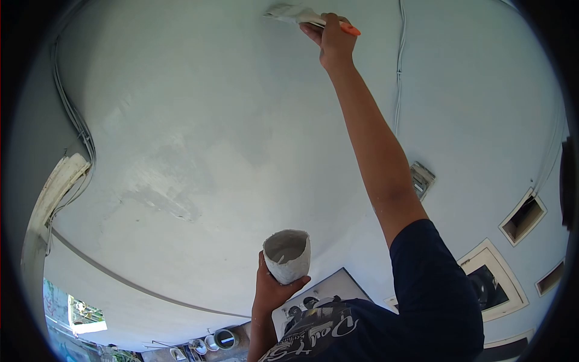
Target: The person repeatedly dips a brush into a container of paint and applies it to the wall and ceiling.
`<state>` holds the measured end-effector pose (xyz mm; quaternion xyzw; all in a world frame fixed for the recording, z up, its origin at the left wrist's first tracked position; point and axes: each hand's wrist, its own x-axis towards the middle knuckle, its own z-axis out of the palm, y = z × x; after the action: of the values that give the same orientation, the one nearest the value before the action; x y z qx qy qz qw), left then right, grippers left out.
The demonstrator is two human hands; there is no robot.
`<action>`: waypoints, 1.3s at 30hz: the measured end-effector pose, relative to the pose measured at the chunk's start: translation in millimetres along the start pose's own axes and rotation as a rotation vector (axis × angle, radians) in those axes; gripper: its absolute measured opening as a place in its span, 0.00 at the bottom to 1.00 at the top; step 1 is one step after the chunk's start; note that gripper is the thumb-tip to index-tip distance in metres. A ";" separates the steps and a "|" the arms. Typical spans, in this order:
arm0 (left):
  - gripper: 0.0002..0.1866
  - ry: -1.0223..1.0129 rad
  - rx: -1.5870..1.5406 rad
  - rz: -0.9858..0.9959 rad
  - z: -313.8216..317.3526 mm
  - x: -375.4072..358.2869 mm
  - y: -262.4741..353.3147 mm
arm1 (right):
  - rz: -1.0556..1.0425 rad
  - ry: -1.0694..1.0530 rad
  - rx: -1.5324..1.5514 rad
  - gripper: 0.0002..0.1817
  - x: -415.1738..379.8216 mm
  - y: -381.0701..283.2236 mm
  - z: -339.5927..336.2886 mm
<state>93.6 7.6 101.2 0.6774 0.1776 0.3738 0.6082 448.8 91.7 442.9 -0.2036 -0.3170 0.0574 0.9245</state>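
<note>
Raised high against the pale wall (229, 108), my right hand (338, 39) is closed around a paintbrush (295, 13). Its bristles point left and appear to touch the wall, and an orange handle end sticks out to the right of the fingers. Lower down, my left hand (274, 292) grips a paint cup (292, 265) from below and the side. The cup is whitish and crusted, with an uneven rim and pale grey paint inside. A small light streak shows in the paint; I cannot make out what it is.
Cables (398, 72) run down the wall on the right, and more cables (75, 120) hang at the left. A meter box (421, 180) sits behind my right arm. A framed picture (289, 314) is below the cup. Buckets (226, 339) stand on the floor. Vent openings (523, 216) are at right.
</note>
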 end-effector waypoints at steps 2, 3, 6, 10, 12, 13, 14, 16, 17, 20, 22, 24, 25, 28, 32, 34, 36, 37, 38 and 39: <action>0.48 0.021 0.040 0.015 -4.4 -3.1 -12.7 | -0.397 -0.169 -0.200 0.07 -5.2 32.8 -31.1; 0.49 0.034 0.080 0.030 -7.4 -5.5 -17.9 | -0.402 -0.179 -0.251 0.09 -14.6 53.8 -55.8; 0.49 0.057 0.059 -0.015 -13.8 -11.6 -20.2 | -0.359 -0.135 -0.416 0.11 -65.4 83.1 -122.5; 0.48 0.076 0.106 -0.028 -20.6 -16.9 -23.1 | -0.156 -0.046 -0.605 0.10 -106.2 89.3 -203.3; 0.49 0.064 0.078 -0.038 -22.3 -19.4 -17.1 | -0.012 0.015 -0.667 0.10 -107.8 75.0 -215.0; 0.49 0.062 0.050 -0.041 -21.8 -20.1 -15.1 | 0.080 0.055 -0.747 0.09 -103.4 63.6 -212.1; 0.49 0.062 0.047 -0.036 -21.6 -19.8 -14.8 | 0.173 0.092 -0.823 0.09 -97.6 54.8 -203.8; 0.49 0.044 0.038 -0.007 -22.9 -18.3 -14.1 | 0.113 -0.048 -1.020 0.09 -70.6 42.0 -175.5; 0.49 0.044 0.038 -0.003 -23.2 -16.5 -14.5 | 0.136 -0.084 -0.964 0.08 -56.7 35.6 -149.8; 0.49 0.033 0.059 0.015 -23.7 -14.3 -14.7 | 0.157 -0.200 -0.588 0.06 -30.7 15.7 -41.5; 0.49 0.047 0.041 0.029 -21.0 -12.3 -13.5 | 0.094 -0.230 -0.367 0.06 -30.5 4.4 6.7; 0.49 0.067 0.045 0.027 -19.8 -13.6 -9.8 | -0.187 -0.312 -0.137 0.05 -34.1 -0.4 32.3; 0.49 0.082 0.048 0.020 -19.3 -15.9 -9.2 | -0.180 -0.315 -0.134 0.05 -33.9 9.1 26.0; 0.49 0.108 0.044 0.004 -22.8 -23.3 -13.7 | -0.584 -0.365 -0.517 0.10 -36.3 65.3 -26.7; 0.49 0.110 0.065 -0.033 -30.5 -29.6 -16.6 | -0.331 -0.243 -0.627 0.13 -88.7 70.7 -101.9; 0.49 0.117 0.052 -0.031 -34.2 -30.7 -22.0 | -0.251 -0.144 -0.790 0.12 -106.5 79.5 -145.2; 0.49 0.103 0.047 -0.030 -36.7 -32.7 -19.6 | -0.143 -0.053 -0.963 0.11 -118.7 104.4 -203.1; 0.49 0.094 0.040 -0.024 -36.6 -32.0 -17.7 | -0.146 -0.050 -0.967 0.11 -128.7 98.3 -205.4; 0.49 0.088 0.038 -0.024 -36.5 -31.9 -15.1 | 0.004 0.022 -0.889 0.11 -138.1 92.0 -207.4; 0.49 0.078 0.037 -0.029 -37.9 -32.2 -11.6 | 0.155 0.093 -0.806 0.11 -144.1 88.0 -206.4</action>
<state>47.6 13.7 80.1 0.6707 0.2179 0.3879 0.5935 462.5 67.8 177.6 -0.5750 -0.2556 -0.0110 0.7771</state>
